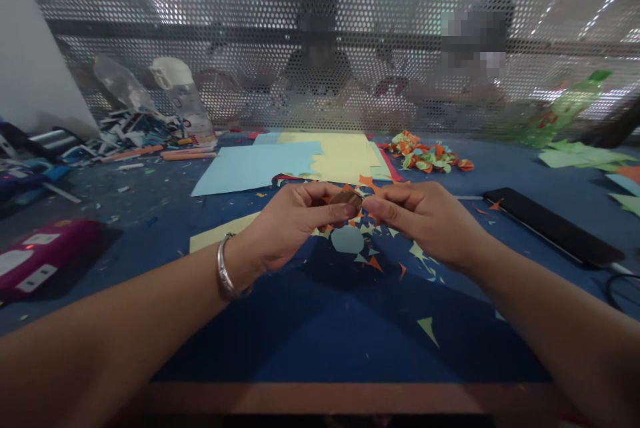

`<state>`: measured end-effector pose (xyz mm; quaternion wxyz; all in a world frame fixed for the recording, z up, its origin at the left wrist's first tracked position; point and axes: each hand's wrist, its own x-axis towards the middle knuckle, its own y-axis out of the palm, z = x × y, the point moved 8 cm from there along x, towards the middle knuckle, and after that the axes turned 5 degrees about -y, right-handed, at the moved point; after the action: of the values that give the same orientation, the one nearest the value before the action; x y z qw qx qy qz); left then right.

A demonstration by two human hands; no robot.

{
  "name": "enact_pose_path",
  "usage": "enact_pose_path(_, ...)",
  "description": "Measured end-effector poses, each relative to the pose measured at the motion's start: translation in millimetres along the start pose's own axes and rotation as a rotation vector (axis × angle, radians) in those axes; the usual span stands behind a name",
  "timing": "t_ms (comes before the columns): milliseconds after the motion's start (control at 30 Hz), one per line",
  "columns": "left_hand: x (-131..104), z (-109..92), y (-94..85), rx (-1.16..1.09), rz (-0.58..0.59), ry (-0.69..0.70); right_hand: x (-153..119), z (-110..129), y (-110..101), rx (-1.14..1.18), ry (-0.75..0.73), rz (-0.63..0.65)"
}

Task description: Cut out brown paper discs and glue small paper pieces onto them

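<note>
Between both hands, at mid-view, is a small brownish-orange piece of paper that looks curved and folded. My left hand pinches it between thumb and fingers from the left. From the right, my right hand has thumb and fingertips closed at its edge; the fingers partly hide it. Below them on the blue table lies a pale blue paper disc. Orange and pale green paper scraps are scattered around the disc.
Behind the hands lie light blue sheets and yellow sheets. A pile of small folded paper pieces is farther right. A black phone lies right, a purple power strip left. Bottles stand before the perforated metal screen.
</note>
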<state>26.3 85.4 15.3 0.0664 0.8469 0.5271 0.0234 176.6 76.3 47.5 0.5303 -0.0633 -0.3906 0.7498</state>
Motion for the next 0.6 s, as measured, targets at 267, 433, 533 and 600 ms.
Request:
enact_pose_path(267, -0.1, -1.9, 1.0, 0.014, 0.050, 0.020, -1.2, 0.6, 0.0, 0.009, 0.014, 0.015)
enact_pose_path(433, -0.2, -2.8, 1.3, 0.016, 0.069, 0.040, -1.0, -2.0, -0.6, 0.031, 0.023, 0.019)
enact_pose_path(533, -0.4, -3.4, 0.8, 0.025, 0.062, 0.048, -0.1, -2.4, -1.5, 0.012, 0.017, 0.016)
enact_pose_path(600, 0.1, -2.9, -0.4, 0.029, 0.053, 0.043, 0.4, -0.7, -2.4, -0.013, 0.002, 0.013)
